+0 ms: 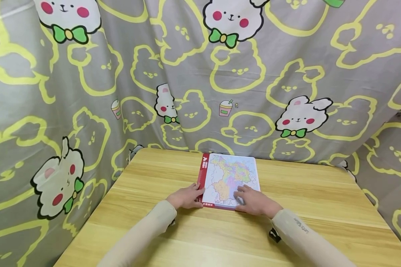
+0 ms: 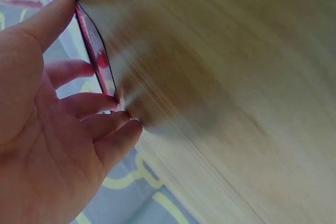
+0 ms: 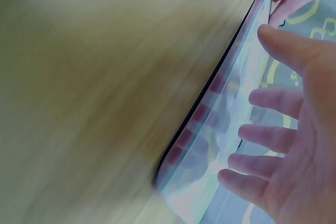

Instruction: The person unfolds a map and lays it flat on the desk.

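Observation:
On the wooden table lies a flat rectangular map [image 1: 234, 174], printed in colours, with a red strip [image 1: 203, 168] down its left side. The left hand [image 1: 187, 195] is at this red side, its fingers along the edge and its thumb by the near left corner. In the left wrist view, fingertips [image 2: 118, 100] touch the side of the map. Over the near right part of the map lies the right hand [image 1: 254, 200], fingers spread and thumb at the near edge. The right wrist view shows the fingers [image 3: 265, 137] apart above the map's surface [image 3: 202, 166].
The table [image 1: 147, 178] has a light wood grain. Behind it and on both sides hangs a grey curtain [image 1: 194, 70] with rabbit figures and yellow outlines, close to the table's far edge. A dark band [image 1: 274, 235] shows under the right sleeve.

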Demonstrator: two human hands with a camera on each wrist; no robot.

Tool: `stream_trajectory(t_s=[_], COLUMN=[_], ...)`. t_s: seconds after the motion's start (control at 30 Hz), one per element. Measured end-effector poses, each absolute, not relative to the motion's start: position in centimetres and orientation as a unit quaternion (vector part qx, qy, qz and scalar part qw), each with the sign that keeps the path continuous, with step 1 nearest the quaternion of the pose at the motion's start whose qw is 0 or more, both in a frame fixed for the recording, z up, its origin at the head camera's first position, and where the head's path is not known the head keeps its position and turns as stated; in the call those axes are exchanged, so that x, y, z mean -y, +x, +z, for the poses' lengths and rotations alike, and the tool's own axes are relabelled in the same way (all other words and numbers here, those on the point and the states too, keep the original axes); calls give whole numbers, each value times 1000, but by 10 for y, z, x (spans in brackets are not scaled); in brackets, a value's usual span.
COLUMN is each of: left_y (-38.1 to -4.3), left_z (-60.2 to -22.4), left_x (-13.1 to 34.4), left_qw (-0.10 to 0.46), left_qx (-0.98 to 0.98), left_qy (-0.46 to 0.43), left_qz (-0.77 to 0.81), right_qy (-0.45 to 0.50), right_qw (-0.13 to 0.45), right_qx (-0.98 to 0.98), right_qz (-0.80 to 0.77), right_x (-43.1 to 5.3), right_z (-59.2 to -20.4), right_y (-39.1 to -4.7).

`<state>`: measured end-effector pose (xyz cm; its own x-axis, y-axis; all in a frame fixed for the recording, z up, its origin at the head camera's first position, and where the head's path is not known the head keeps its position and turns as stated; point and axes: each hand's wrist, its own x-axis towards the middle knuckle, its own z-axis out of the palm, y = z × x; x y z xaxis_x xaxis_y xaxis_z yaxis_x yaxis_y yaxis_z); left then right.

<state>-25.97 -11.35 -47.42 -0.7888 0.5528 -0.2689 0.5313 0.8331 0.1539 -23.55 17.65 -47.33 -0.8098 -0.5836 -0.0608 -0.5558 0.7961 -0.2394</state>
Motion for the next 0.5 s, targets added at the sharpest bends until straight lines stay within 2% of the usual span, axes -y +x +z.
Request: stream_trajectory(t_s=[0.5], left_y=[-263], left_z=[-473], left_x=[116], left_qw=[148], left_qx=[-943], left_qy=[299], left_qz=[18], right_qy=[-364], right_qw=[51], right_qx=[-926], right_qz=[-81], right_x=[-122], right_z=[-468], right_y=[-248])
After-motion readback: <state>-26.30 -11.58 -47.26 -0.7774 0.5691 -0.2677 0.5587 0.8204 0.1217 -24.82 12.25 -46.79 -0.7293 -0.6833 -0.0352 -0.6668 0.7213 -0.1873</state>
